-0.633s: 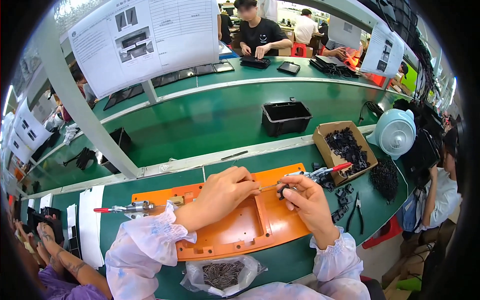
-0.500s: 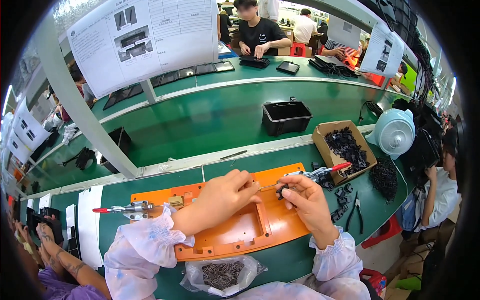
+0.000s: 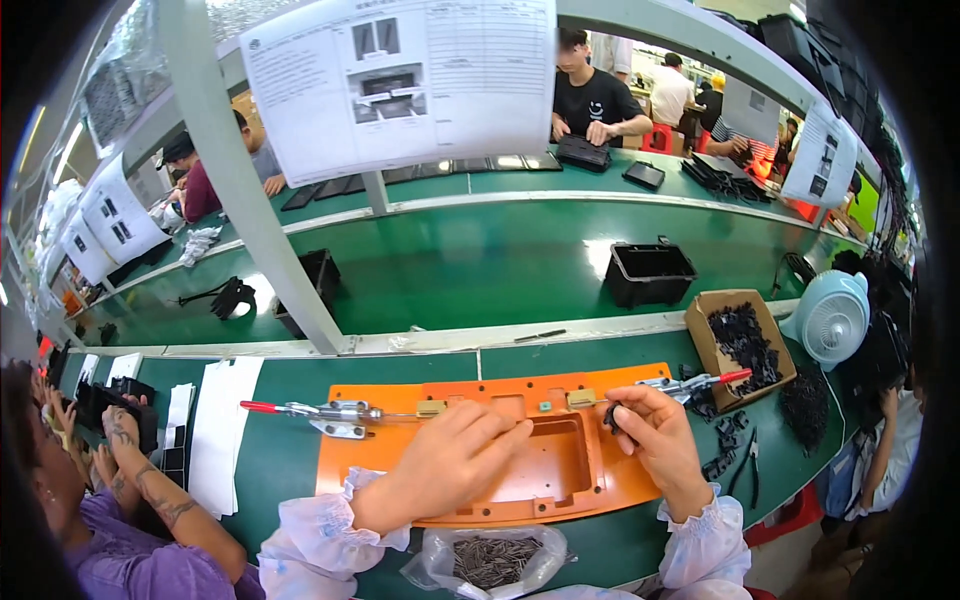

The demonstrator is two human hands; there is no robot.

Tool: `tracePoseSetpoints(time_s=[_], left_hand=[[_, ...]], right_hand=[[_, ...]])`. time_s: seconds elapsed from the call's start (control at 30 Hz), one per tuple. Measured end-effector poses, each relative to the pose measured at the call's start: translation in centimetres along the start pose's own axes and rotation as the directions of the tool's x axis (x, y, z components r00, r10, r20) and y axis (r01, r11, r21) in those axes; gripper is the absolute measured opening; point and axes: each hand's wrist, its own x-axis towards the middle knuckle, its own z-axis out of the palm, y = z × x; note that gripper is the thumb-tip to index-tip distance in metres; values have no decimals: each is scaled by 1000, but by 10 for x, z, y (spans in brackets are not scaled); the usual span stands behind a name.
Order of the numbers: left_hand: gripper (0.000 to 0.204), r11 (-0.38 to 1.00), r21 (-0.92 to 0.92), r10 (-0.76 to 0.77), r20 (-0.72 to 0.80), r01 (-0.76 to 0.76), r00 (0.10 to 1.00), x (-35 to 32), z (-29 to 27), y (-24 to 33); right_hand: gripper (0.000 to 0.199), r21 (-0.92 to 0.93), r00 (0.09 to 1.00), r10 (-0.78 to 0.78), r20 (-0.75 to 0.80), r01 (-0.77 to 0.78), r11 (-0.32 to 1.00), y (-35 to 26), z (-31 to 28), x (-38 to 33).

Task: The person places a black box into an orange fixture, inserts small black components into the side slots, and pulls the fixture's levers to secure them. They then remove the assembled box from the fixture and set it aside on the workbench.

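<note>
Loading step, judged: right hand [image 3: 655, 440] pinches a small black part [image 3: 612, 417] over the orange fixture plate [image 3: 580, 470], near its recess; left hand [image 3: 455, 455] rests curled on the plate, grip contents indiscernible; next move needs precise seating of the part.

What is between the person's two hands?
Head view: a bare stretch of the orange plastic fixture plate, its rectangular recess, separates left hand and right hand.

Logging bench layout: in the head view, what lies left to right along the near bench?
White paper sheets → left clamp → left hand → right hand → cardboard box of black parts → small fan.
</note>
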Motion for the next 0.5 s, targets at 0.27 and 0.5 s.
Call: tracePoseSetpoints(time_s=[0.27,0.5], left_hand=[[22,991,-115,-84,-89,74,992,-5,7,-8],[22,984,-135,-130,-96,117,987,-10,11,-16]], right_hand=[[19,-124,998,63,5,-62,990,6,10,-10],[18,-190,998,13,58,-2,982,11,11,-13]])
